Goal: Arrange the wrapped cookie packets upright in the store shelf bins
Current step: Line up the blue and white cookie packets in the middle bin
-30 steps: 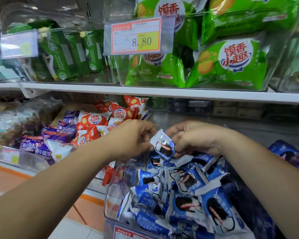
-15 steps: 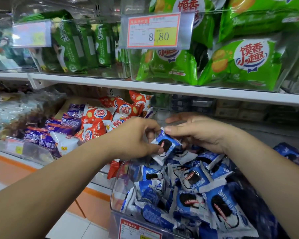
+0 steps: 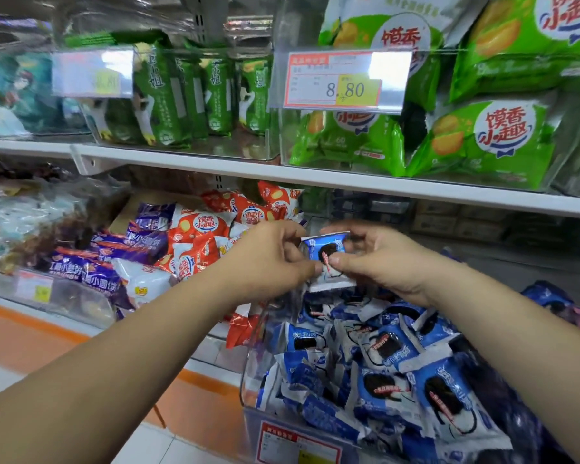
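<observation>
Nearly vertical, cookie packet (image 3: 326, 252) between left hand (image 3: 268, 259) and right hand (image 3: 379, 259)

Left forearm (image 3: 114, 363) bare along its whole visible length, right forearm (image 3: 516, 346) equally bare, left hand (image 3: 268, 259) and right hand (image 3: 382, 259) bare to the fingertips, short thumbnail on the right hand, fine creases at the right wrist

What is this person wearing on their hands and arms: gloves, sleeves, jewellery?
Nothing that shows. The left hand and right hand are bare, without gloves or rings. The left forearm and right forearm are uncovered to the picture's edge: no sleeve, watch or bracelet in view.
</observation>
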A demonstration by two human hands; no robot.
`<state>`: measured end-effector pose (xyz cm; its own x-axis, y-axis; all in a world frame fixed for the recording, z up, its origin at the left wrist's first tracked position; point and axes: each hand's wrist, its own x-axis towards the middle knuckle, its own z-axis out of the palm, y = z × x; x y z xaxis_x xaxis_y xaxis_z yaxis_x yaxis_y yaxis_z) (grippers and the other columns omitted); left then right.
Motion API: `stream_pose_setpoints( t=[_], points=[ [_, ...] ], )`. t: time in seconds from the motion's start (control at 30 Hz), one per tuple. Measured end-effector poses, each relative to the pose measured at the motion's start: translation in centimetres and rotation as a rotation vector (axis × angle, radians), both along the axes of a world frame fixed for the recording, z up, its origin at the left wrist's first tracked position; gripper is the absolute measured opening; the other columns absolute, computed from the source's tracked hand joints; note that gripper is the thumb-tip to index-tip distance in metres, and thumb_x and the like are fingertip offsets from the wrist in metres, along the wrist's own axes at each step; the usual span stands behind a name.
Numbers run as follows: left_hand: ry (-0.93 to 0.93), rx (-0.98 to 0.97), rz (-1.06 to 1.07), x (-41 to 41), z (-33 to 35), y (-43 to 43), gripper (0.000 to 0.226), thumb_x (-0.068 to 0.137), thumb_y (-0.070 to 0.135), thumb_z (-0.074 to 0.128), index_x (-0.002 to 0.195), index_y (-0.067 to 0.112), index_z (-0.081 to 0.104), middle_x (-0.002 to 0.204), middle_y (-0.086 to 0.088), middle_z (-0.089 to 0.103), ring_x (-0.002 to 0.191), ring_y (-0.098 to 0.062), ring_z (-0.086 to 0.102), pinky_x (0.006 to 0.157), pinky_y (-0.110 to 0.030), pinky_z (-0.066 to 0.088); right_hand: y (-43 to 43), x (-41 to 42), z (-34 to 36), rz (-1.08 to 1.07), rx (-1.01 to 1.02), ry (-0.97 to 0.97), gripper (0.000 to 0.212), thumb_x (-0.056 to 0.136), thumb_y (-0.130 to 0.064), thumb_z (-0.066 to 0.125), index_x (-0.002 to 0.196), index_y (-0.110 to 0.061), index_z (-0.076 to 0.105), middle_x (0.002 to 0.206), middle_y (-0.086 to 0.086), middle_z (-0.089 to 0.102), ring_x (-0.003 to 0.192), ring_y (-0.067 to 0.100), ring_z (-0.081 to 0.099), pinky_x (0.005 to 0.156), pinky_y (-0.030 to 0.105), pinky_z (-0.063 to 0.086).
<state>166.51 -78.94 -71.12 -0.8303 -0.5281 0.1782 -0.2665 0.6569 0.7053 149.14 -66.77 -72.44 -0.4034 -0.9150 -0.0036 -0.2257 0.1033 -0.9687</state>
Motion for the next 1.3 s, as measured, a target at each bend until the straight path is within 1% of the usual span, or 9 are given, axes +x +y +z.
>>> stream_pose_setpoints(
  t=[0.1,0.23,0.37,0.53,0.83,0.9,1.0,1.17,1.3],
  points=[
    [-0.006,-0.263,0.022,0.9,0.1,-0.7,0.051,0.089,0.02,0.072,0.138,0.022,0.057,0.106,0.006,0.074,0.093,-0.013,0.07,0.087,-0.037,0.059,-1.1,0.1,0.3,-0.034,0.182,0.285,0.043,0.079,-0.009,0.085,0.116,-0.02,0.066,0.083,0.003,0.067,0.068,0.013,0.061,0.068,0.03,0.048],
    [-0.066,-0.43,-0.046,1.4,-0.4,-1.3,0.037,0.088,0.021,0.072,0.124,0.028,0.069,0.117,0.008,0.068,0.102,-0.013,0.063,0.091,-0.038,0.056,-2.8,1.2,1.0,0.069,0.456,0.622,0.036,0.077,-0.02,0.089,0.105,-0.007,0.072,0.091,0.002,0.073,0.081,0.018,0.067,0.074,0.029,0.054],
    [-0.091,-0.369,-0.061,1.3,-0.8,-1.3,0.031,0.09,0.018,0.069,0.117,0.033,0.071,0.109,0.006,0.069,0.096,-0.014,0.065,0.088,-0.039,0.057,-4.7,2.3,0.2,0.138,0.514,0.672,0.034,0.079,-0.018,0.087,0.098,0.003,0.069,0.081,0.002,0.064,0.074,0.015,0.056,0.061,0.024,0.046],
    [-0.098,-0.368,-0.065,1.0,-0.9,-1.4,0.03,0.091,0.018,0.068,0.118,0.032,0.072,0.114,0.006,0.07,0.101,-0.012,0.065,0.092,-0.037,0.056,-5.5,2.2,-3.1,0.116,0.584,0.722,0.021,0.077,-0.02,0.089,0.078,-0.011,0.07,0.084,0.006,0.075,0.085,0.026,0.074,0.082,0.041,0.061],
    [-0.126,-0.381,-0.173,1.2,-0.9,-1.3,0.023,0.088,0.018,0.072,0.103,0.035,0.076,0.096,0.012,0.073,0.086,-0.008,0.069,0.08,-0.032,0.059,-4.4,3.0,-1.7,0.118,0.495,0.863,0.024,0.081,-0.025,0.082,0.067,-0.017,0.063,0.083,0.003,0.073,0.086,0.023,0.071,0.082,0.036,0.059],
    [-0.158,-0.381,-0.208,1.1,-0.7,-0.7,0.025,0.087,0.013,0.071,0.099,0.034,0.078,0.09,0.021,0.072,0.083,0.001,0.068,0.076,-0.02,0.055,-3.8,3.7,-1.3,0.204,0.549,0.867,0.025,0.077,-0.032,0.086,0.072,-0.019,0.065,0.078,-0.002,0.069,0.082,0.021,0.069,0.079,0.035,0.059],
    [-0.191,-0.368,-0.22,1.0,-0.6,-0.2,0.022,0.09,0.013,0.07,0.097,0.032,0.078,0.085,0.022,0.07,0.078,0.001,0.067,0.074,-0.023,0.056,-3.2,4.2,-2.6,0.294,0.674,0.912,0.029,0.075,-0.041,0.087,0.092,-0.02,0.077,0.094,-0.003,0.076,0.091,0.02,0.072,0.088,0.038,0.059],
    [-0.187,-0.342,-0.204,1.2,-0.8,-0.2,0.019,0.092,0.017,0.069,0.099,0.033,0.078,0.087,0.015,0.072,0.072,-0.019,0.071,0.07,-0.037,0.06,-2.4,3.9,-3.1,0.261,0.641,0.975,0.028,0.08,-0.044,0.081,0.095,-0.02,0.078,0.098,-0.006,0.075,0.101,0.015,0.064,0.108,0.045,0.033],
    [-0.213,-0.365,-0.215,1.2,-1.0,-0.2,0.02,0.092,0.017,0.069,0.1,0.033,0.078,0.091,0.017,0.072,0.077,-0.016,0.071,0.074,-0.036,0.06,-2.3,4.3,-3.4,0.237,0.634,1.173,0.03,0.088,-0.049,0.072,0.094,-0.02,0.072,0.1,-0.003,0.069,0.096,0.018,0.054,0.116,0.052,0.022]
  ],
)
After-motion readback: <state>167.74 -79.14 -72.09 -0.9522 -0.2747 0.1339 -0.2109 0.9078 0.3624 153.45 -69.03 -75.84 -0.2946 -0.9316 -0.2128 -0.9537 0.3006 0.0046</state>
